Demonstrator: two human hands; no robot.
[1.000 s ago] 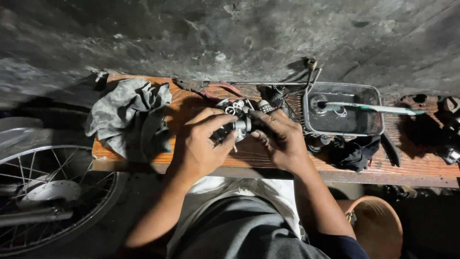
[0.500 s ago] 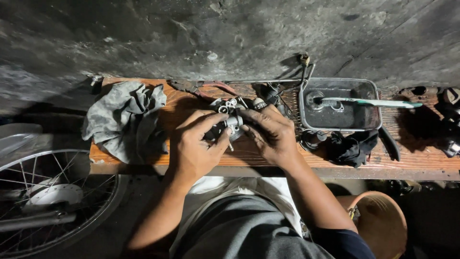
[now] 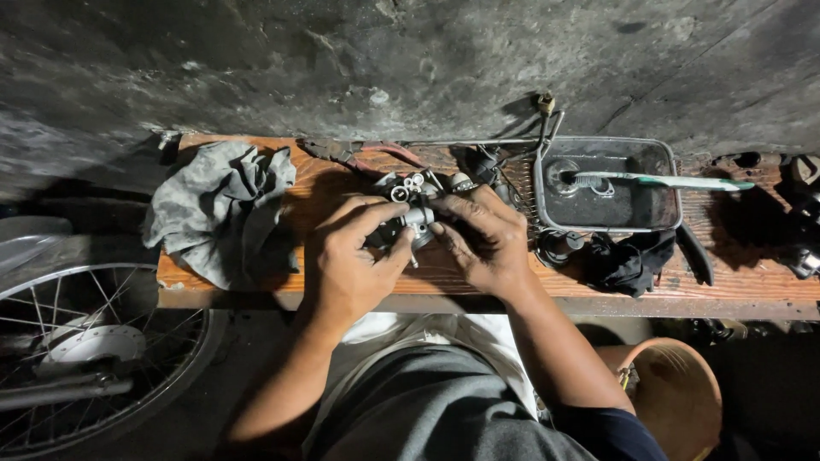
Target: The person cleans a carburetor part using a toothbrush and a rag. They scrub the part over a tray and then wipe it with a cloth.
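Both hands meet over a wooden plank (image 3: 256, 277) that serves as a bench. My left hand (image 3: 354, 260) and my right hand (image 3: 483, 239) grip a small grey metal part (image 3: 416, 216) between their fingertips. A thin pin sticks out below the part. Just behind it lie several small metal pieces and rings (image 3: 408, 184). My palms hide much of the part.
A crumpled grey rag (image 3: 224, 209) lies at the plank's left. Red-handled pliers (image 3: 367, 156) rest at the back. A metal tray (image 3: 608, 183) with dark liquid and a toothbrush (image 3: 658, 180) sits right, a black cloth (image 3: 628, 260) before it. A spoked wheel (image 3: 81, 350) and orange pot (image 3: 675, 393) stand below.
The hands stay on the small metal part, with fingers shifting slightly around it. The view has drifted a little. Nothing else on the plank has moved.
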